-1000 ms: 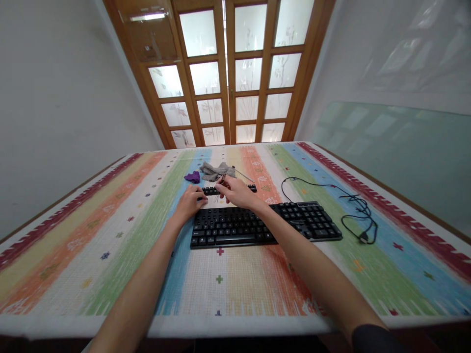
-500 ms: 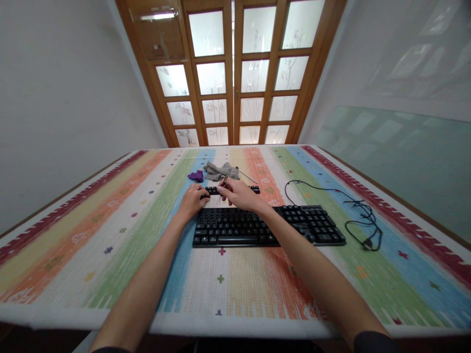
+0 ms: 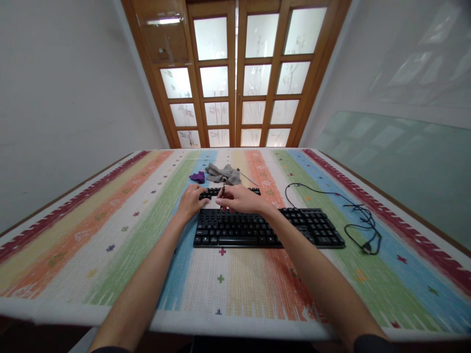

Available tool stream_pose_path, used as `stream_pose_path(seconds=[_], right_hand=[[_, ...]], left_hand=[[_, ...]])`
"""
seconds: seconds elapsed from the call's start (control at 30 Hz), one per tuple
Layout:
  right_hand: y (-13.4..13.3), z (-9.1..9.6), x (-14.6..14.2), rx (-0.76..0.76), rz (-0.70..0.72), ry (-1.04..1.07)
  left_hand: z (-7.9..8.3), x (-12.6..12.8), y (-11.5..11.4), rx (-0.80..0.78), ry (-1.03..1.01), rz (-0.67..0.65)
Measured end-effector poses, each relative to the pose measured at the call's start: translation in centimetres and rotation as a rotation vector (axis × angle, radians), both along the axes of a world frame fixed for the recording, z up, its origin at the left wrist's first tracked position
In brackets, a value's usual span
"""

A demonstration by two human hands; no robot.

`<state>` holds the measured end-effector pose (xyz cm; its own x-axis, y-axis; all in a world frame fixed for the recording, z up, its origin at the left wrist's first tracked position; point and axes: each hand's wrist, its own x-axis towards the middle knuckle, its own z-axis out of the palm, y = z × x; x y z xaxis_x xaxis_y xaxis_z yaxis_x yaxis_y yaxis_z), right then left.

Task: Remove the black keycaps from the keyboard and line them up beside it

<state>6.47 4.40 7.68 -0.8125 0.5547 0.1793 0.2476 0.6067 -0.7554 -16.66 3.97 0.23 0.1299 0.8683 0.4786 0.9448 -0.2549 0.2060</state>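
Observation:
A black keyboard (image 3: 279,229) lies across the middle of a striped, many-coloured table cover (image 3: 110,245). Just behind its top left edge lies a row of loose black keycaps (image 3: 213,191). My left hand (image 3: 190,201) rests at the keyboard's top left corner, fingers curled onto the left end of that row. My right hand (image 3: 239,199) is over the keyboard's top edge, fingers pinched round a small thin tool (image 3: 222,189) that points down at the keys.
Behind the keycaps lie a crumpled grey cloth (image 3: 222,173), a small purple cloth (image 3: 197,177) and a thin metal rod (image 3: 247,177). The keyboard's black cable (image 3: 349,215) loops at the right. Wooden glazed doors stand beyond the table's far edge.
The view has tilted a little. My right hand has lowered the tool slightly toward the keyboard's top edge; my left hand has stayed at the keycap row.

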Motion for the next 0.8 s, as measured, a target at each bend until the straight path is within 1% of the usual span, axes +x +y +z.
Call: stream_pose_path(seconds=[0.07, 0.17, 0.27, 0.33, 0.43, 0.53, 0.67, 0.8], right_hand=[[0.0, -0.1, 0.0, -0.034, 0.038, -0.02], [0.2, -0.5, -0.1, -0.053, 0.058, -0.046], [0.3, -0.8, -0.1, -0.038, 0.048, -0.06], [0.4, -0.8, -0.1, -0.025, 0.034, -0.061], [0.4, -0.8, -0.1, -0.035, 0.033, -0.061], [0.4, -0.8, 0.0, -0.076, 0.044, -0.071], [0.5, -0.6, 0.2, -0.135, 0.037, -0.084], [0.5, -0.6, 0.2, -0.15, 0.03, -0.091]], left_hand=[[0.4, 0.3, -0.8, 0.014, -0.007, -0.012], [0.8, 1.0, -2.2, 0.009, 0.01, -0.079], [0.8, 1.6, -3.4, -0.057, 0.076, -0.158], [0.8, 1.9, -3.8, -0.105, 0.125, -0.17], [0.9, 2.3, -4.0, -0.166, 0.171, -0.145], [1.1, 2.5, -4.1, -0.207, 0.189, -0.134], [1.1, 2.6, -4.3, -0.228, 0.201, -0.137], [0.8, 2.5, -4.2, -0.225, 0.209, -0.141]])
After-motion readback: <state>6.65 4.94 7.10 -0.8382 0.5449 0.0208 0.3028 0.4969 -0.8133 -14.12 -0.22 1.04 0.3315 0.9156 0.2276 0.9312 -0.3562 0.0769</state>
